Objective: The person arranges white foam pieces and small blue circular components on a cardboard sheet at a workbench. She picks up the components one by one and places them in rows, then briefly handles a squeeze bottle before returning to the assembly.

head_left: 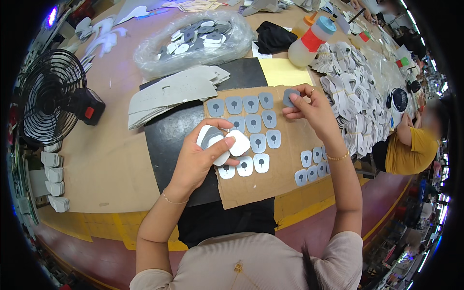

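Observation:
My left hand [195,152] is closed round a small bunch of rounded-square patches [209,137], grey and white, with a white one [239,143] pinched out under the thumb. Between the thumb and fingers of my right hand [309,106] is a single dark grey patch [290,98], held over the upper right of a brown cardboard sheet [285,183]. On that sheet lie rows of similar patches [251,104], each with a dark tree-like mark. A second, smaller group of patches [311,173] sits at the right, partly behind my right forearm.
A clear plastic bag [145,50] of loose patches stands at the back. Grey cut sheets [169,96] lie on a black mat [164,140]. A black fan [50,99] is at left, a glue bottle [307,46] at back right, beside bundled pieces [355,96]. A person in yellow [415,147] sits at right.

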Demonstrator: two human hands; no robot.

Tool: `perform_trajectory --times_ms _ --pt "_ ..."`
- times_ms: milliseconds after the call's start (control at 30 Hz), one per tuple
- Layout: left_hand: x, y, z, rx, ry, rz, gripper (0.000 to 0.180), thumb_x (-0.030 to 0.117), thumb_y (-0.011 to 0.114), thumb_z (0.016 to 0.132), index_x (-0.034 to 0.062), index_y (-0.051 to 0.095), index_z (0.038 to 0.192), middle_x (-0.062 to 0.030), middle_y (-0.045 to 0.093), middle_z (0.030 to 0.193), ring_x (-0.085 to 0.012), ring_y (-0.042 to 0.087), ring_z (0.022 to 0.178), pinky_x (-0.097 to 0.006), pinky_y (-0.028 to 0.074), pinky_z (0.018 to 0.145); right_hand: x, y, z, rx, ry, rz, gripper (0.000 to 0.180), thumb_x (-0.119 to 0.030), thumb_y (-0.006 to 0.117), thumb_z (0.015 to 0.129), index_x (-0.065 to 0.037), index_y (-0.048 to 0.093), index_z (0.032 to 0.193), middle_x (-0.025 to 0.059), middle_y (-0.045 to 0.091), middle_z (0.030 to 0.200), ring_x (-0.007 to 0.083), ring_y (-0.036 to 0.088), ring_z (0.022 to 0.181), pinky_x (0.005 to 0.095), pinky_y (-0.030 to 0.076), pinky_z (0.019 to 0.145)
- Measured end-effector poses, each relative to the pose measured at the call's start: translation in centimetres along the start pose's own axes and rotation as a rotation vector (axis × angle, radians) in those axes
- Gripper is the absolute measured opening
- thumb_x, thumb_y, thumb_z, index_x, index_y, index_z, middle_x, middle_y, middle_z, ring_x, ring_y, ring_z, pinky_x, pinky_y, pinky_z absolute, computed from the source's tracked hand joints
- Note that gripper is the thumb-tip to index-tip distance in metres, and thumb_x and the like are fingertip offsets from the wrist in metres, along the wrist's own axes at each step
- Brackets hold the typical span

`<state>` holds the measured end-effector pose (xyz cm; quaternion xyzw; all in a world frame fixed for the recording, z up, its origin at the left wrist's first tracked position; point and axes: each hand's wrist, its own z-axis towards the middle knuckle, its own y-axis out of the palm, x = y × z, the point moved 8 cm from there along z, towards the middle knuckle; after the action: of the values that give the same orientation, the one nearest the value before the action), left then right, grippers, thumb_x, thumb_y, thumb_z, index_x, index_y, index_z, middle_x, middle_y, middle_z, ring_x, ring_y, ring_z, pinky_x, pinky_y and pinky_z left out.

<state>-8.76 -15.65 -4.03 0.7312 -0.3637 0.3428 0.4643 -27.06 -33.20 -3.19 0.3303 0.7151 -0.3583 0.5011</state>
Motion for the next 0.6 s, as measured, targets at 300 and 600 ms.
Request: perform_trajectory --times_ms 300,600 --pt "-0.1 -0.1 0.1 0.012 0.011 0.002 0.029 0.004 0.065 0.088 -0.001 0.053 0.113 -0.0144 0.064 0.095 -0.0274 0.07 0.084 -0.031 0.063 0.063 1.5 -0.3 2.8 -0.076 0.094 -0.268 0.023 -0.013 0.07 0.088 -0.002 0.06 0.105 -0.0017 0.062 0.072 0.0033 0.059 0.057 0.0165 0.045 0.048" --pt "-0.1 0.1 0.0 -0.008 -0.003 0.025 0.027 0.004 0.065 0.089 0.0 0.055 0.114 -0.0113 0.06 0.102 -0.0224 0.068 0.092 -0.029 0.063 0.067 0.2 0.3 3.1 -0.054 -0.006 -0.583 0.025 -0.014 0.073 0.084 -0.003 0.06 0.102 0.0007 0.06 0.068 0.0067 0.059 0.058 0.0233 0.046 0.05"
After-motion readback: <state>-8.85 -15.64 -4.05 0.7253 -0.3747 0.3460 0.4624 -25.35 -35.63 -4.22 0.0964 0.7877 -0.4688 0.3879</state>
